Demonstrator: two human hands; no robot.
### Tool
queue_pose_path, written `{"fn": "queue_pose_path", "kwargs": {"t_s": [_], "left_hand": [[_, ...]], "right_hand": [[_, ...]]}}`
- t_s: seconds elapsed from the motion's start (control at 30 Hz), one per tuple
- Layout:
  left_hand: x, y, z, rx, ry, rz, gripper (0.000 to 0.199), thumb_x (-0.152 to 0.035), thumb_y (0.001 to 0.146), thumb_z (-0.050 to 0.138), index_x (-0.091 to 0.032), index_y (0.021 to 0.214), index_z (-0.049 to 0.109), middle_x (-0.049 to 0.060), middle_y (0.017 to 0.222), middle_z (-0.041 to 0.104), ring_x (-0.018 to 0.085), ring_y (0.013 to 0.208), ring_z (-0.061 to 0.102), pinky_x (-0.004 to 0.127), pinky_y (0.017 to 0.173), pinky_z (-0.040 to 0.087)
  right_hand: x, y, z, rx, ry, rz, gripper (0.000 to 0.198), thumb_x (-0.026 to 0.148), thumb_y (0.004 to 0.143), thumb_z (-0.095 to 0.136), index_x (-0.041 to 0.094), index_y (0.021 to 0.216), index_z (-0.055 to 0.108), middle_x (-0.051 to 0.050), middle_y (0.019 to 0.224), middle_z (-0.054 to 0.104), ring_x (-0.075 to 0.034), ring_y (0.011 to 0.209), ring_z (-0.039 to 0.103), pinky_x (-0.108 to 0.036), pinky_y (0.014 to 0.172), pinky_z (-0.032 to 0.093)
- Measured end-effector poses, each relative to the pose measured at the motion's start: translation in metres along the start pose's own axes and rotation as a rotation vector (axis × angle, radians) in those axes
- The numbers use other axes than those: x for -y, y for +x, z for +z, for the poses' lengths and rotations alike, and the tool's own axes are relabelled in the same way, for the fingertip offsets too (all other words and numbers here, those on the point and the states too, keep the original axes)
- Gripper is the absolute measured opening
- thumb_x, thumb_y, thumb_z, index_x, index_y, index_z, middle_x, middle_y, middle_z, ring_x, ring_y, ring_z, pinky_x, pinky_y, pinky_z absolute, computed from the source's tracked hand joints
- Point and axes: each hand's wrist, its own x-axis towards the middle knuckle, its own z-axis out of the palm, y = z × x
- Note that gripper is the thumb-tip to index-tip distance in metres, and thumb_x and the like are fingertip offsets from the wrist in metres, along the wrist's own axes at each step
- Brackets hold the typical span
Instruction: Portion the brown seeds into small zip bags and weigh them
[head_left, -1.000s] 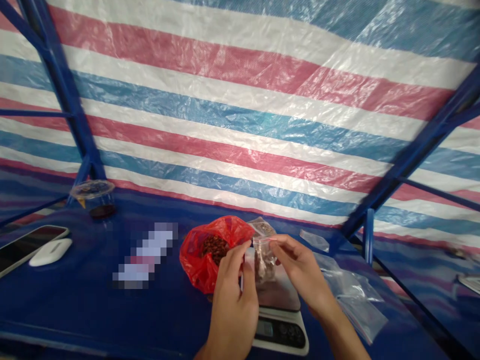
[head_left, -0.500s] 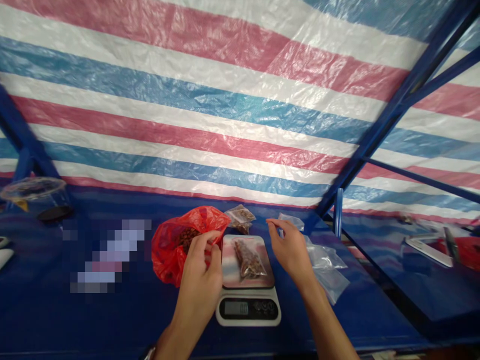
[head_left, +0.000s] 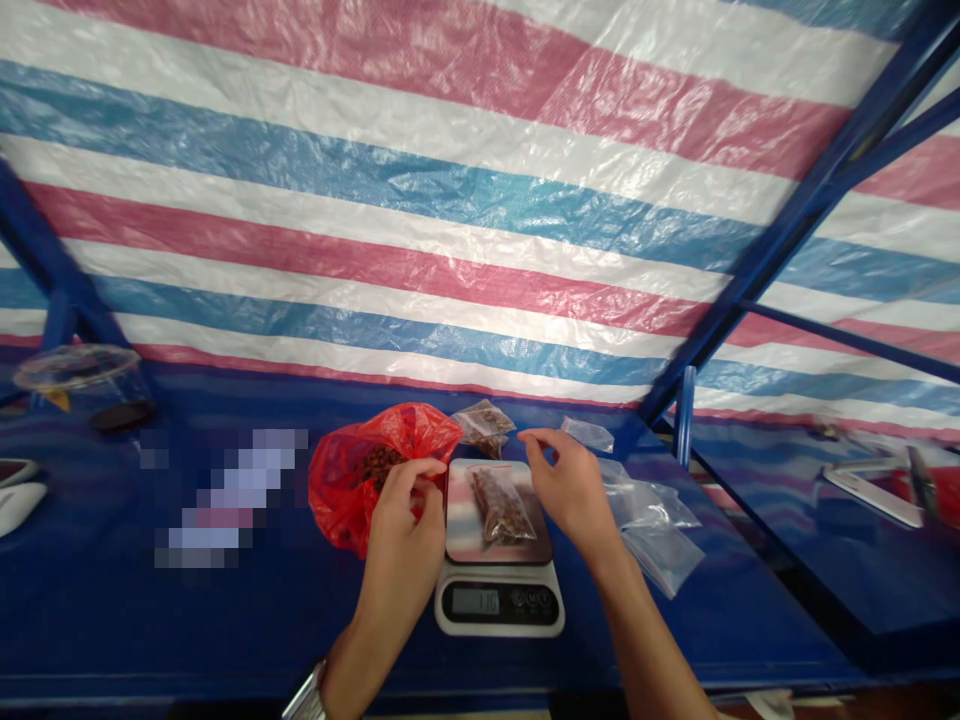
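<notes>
A digital scale (head_left: 459, 545) has a small zip bag of brown bits (head_left: 502, 508) lying on its metal plate. Its display (head_left: 475, 601) shows digits that look like 116. My left hand (head_left: 409, 515) hovers at the plate's left edge, beside a red plastic bag (head_left: 337, 490) that stands open with brown pellets (head_left: 379, 464) inside. Its thumb and fingers are bent and apart, with nothing visible between them. Over the plate's right edge is my right hand (head_left: 568, 485), fingers loosely curved and apart from the thumb, holding nothing that I can see.
Behind the scale lie filled zip bags (head_left: 486, 428). Flat clear zip bags (head_left: 664, 550) rest at the right, another (head_left: 589, 434) further back. A clear tub (head_left: 82, 385) stands far left near a white object (head_left: 19, 505). Blue frame bars (head_left: 750, 270) rise before a striped sheet (head_left: 420, 230).
The scale's display has gone from 0.0 to about 116. Both hands stay beside the plate, the right one slightly nearer to it. The whole view has shifted a little.
</notes>
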Motion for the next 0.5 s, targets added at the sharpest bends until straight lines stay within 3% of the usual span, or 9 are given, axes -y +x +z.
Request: {"fn": "queue_pose_path", "kwargs": {"t_s": [0.17,0.37,0.5], "left_hand": [[-0.002,0.0,0.001,0.019,-0.023,-0.028,0.019,-0.023,0.089,0.053,-0.023,0.096,0.07,0.006,0.104,0.072,0.022,0.093,0.069,0.036,0.085,0.052],[-0.008,0.002,-0.003,0.005,-0.04,-0.01,0.018,-0.023,0.088,0.054,-0.023,0.095,0.071,0.006,0.103,0.072,0.023,0.095,0.068,0.035,0.087,0.051],[-0.013,-0.004,-0.001,-0.01,-0.054,-0.039,0.016,-0.022,0.086,0.057,-0.024,0.094,0.07,0.005,0.098,0.073,0.022,0.091,0.068,0.033,0.082,0.051]], "right_hand": [[0.007,-0.004,-0.001,0.142,-0.1,0.008,0.028,0.033,0.099,0.054,0.023,0.091,0.079,-0.005,0.095,0.081,-0.024,0.087,0.074,-0.034,0.08,0.05],[0.016,-0.022,0.0,0.172,-0.271,0.014,0.022,0.044,0.097,0.064,0.026,0.095,0.076,-0.004,0.078,0.077,-0.024,0.071,0.072,-0.031,0.062,0.043],[0.016,-0.031,0.005,0.2,-0.243,-0.007,0.021,0.046,0.092,0.071,0.026,0.1,0.073,-0.002,0.075,0.075,-0.023,0.066,0.071,-0.03,0.059,0.041]]}}
